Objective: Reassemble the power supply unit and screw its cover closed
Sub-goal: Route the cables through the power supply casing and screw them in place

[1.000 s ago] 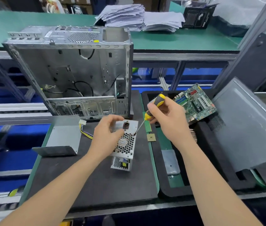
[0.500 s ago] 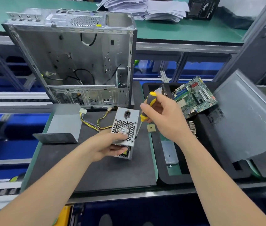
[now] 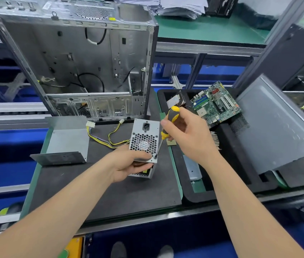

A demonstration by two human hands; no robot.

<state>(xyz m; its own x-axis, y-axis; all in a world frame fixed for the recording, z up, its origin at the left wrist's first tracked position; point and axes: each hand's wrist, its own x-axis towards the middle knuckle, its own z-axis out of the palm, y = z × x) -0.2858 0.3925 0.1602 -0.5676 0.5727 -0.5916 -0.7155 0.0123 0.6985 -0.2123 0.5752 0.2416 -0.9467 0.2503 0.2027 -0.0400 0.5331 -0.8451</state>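
— While the left hand [image 3: 128,164] grips the power supply unit [image 3: 144,138] by its near end on the surface [image 3: 91,192], what has changed?
— The screwdriver [image 3: 168,125] tip, earlier beside the unit, now sits on its lower right corner; the right hand [image 3: 188,135] wraps the handle
— Around?
— Cover [image 3: 67,142] left, case [image 3: 84,58] behind, motherboard [image 3: 216,105] right

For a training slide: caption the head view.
Left hand grips the power supply unit while the right hand holds a screwdriver tip at its near corner.
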